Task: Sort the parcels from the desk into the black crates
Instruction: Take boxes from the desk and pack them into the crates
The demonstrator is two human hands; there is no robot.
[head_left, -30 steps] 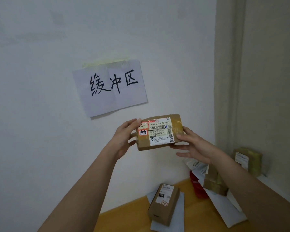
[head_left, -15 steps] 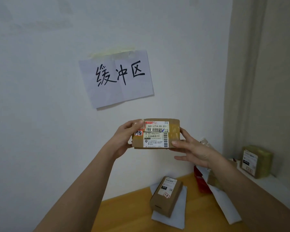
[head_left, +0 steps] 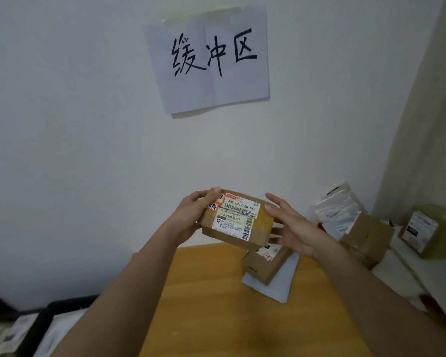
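I hold a brown cardboard parcel with a white shipping label in the air above the far edge of the wooden desk. My left hand grips its left end, fingers curled over the top. On the right end, my right hand has its thumb on the front and its fingers behind. The parcel tilts down to the right. Black crates show at the bottom left beside the desk, with pale packages inside.
A small brown box lies on a white envelope on the desk. Further right are a clear plastic bag, a brown box and a yellow-taped box. A handwritten paper sign hangs on the wall.
The parcel has come lower and tilted down to the right in both hands. The view has dropped, bringing more of the desk and the black crates into sight.
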